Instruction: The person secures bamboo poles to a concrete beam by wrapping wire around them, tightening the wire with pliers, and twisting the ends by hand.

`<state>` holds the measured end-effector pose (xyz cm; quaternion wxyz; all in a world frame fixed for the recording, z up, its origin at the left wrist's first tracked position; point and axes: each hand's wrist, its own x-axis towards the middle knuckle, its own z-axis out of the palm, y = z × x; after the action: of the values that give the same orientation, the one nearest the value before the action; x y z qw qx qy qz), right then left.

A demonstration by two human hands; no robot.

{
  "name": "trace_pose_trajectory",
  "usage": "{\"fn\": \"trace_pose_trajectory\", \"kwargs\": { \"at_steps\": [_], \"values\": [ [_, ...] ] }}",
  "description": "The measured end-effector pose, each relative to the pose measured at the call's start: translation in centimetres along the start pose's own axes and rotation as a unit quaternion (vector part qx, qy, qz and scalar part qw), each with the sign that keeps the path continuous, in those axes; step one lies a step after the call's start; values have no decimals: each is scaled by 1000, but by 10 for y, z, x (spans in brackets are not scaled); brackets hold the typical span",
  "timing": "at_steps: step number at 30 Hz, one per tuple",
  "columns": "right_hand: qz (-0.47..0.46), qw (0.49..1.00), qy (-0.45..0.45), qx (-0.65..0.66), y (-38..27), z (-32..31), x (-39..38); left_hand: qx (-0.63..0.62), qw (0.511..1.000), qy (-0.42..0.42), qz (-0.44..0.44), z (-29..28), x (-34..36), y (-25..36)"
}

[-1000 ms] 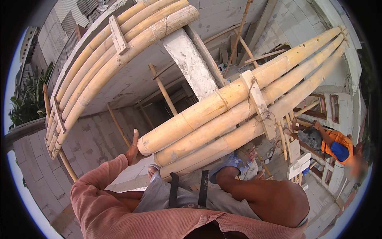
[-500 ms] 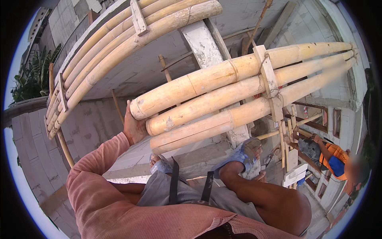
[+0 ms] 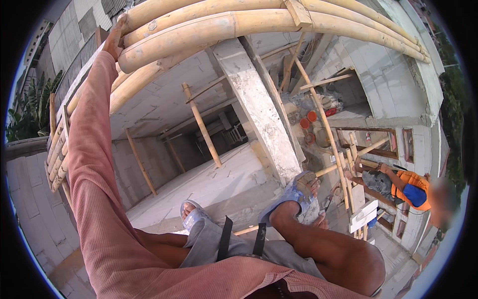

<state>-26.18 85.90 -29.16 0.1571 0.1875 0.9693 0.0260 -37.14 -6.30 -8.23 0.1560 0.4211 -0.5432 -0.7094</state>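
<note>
My left arm, in a pink sleeve, reaches up to the far left. There my left hand (image 3: 113,40) grips the near ends of a bamboo panel (image 3: 214,31), its fingers curled at the pole ends and partly hidden. Long pale bamboo poles lie side by side in it, joined by a wooden crosspiece (image 3: 298,13) with wire. The panel's left end overlaps a second bamboo panel (image 3: 130,90) of the same kind, which curves down along the left side. My right hand is out of view.
I stand high, with sandalled feet (image 3: 303,192) by a rough concrete beam (image 3: 254,99). Below are upright bamboo props (image 3: 201,124), orange buckets (image 3: 311,116) and a deep drop. Lower right, a person in an orange vest (image 3: 412,187) is beside more bamboo poles (image 3: 343,174).
The panel has moved up and away to the far side, its left end now over the other panel. My left arm has stretched out with it, uncovering the space below.
</note>
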Motion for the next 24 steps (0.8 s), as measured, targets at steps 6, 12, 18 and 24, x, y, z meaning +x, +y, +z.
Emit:
{"fn": "trace_pose_trajectory", "kwargs": {
  "at_steps": [6, 12, 18, 24],
  "values": [
    [23, 1000, -18, 3, 10, 1, -9, 251, 968, 8, -19, 33, 67, 3],
    [12, 999, -50, 13, -23, -4, 2, 772, 604, -20, 198, 19, 69, -24],
    [27, 997, -79, 2, -20, -24, -1, 775, 572, 109, 244, 79, 3, -69],
    [-10, 993, -118, -6, -65, -21, 4, 667, 662, 188, 288, 46, 20, -60]
  ]
}}
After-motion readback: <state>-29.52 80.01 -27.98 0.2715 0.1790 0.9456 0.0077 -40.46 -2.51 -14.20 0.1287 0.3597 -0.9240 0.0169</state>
